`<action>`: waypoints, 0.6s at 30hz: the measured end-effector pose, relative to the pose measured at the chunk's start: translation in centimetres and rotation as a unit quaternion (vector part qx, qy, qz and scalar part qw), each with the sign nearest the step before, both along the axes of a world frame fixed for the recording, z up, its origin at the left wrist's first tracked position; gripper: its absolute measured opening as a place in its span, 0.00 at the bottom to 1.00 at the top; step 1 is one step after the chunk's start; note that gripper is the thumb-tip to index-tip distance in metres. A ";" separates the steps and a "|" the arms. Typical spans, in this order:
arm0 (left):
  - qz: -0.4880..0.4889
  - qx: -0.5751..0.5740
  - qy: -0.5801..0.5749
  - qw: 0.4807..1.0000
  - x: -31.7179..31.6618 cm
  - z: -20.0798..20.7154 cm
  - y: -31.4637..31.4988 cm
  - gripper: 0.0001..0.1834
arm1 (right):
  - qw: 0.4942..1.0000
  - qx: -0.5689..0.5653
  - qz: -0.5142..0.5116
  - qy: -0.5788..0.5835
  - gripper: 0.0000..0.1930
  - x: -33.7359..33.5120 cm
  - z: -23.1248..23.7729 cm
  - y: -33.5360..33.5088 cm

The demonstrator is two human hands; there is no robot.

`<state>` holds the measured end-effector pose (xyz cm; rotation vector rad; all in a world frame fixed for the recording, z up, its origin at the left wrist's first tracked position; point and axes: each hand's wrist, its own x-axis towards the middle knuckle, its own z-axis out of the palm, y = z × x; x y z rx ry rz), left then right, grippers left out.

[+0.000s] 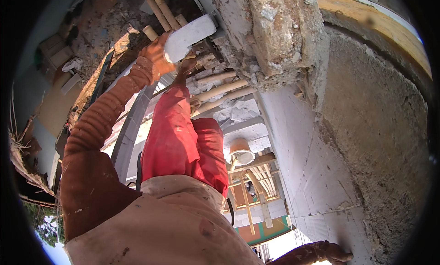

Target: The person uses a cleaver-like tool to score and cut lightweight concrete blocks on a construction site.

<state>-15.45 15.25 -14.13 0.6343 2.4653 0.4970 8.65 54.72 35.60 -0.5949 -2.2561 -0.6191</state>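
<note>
My left hand [157,53] reaches far forward from a brown, mud-stained sleeve. Its fingers close round one end of a pale grey block piece [191,37], which has a ragged edge beside the hand. That piece is close to the rough concrete column [286,33]. At the lower right edge, my right hand [336,253] is beside the pale block wall [316,173]. Its fingers look curled, with a dark blur just above them. What it grips, if anything, cannot be made out.
My feet are on bamboo poles [224,88] high above lower ground. A bucket [241,151] stands behind my legs among poles and planks. Rough cement [380,127] covers the right side. Rubble and broken boards [59,59] lie below at the left.
</note>
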 end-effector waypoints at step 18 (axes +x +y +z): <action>-0.203 0.051 -0.029 0.977 -7.0 15.3 -0.6 0.45 | 1.000 0.002 0.010 0.009 0.30 1.1 -0.7 0.4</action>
